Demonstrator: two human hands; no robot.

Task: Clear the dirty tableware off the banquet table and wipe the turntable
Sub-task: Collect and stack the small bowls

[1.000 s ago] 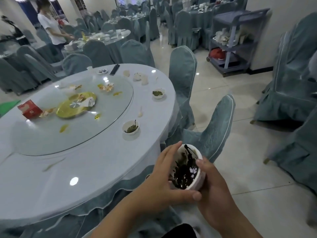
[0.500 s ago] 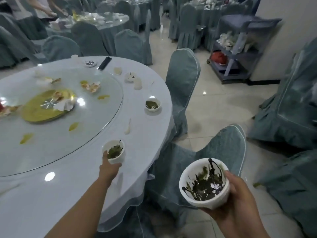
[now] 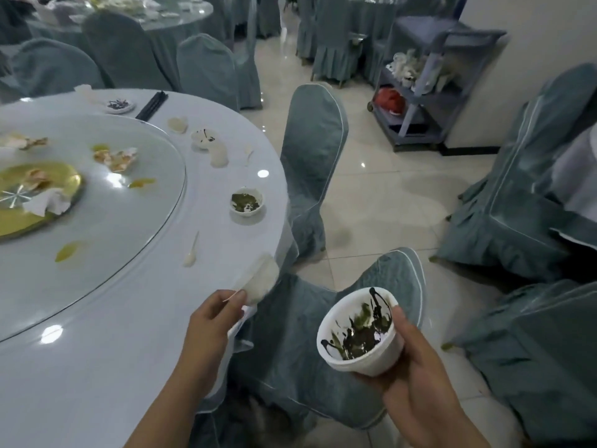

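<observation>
Round and white-clothed, the banquet table fills the left of the frame, its glass turntable smeared with yellow scraps. At lower centre the left hand pinches a blurred white cup at the table's edge. Lower right, the right hand grips a smooth white bowl streaked with dark greens.

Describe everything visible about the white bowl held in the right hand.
The white bowl with dark leafy residue is a deep, round, smooth vessel, seemingly ceramic or plastic. Dark green scraps and black streaks smear its inner wall and bottom. It tilts toward the camera, held in the air beside the table over a covered chair. The right hand grips its lower side, thumb on the rim.
</observation>
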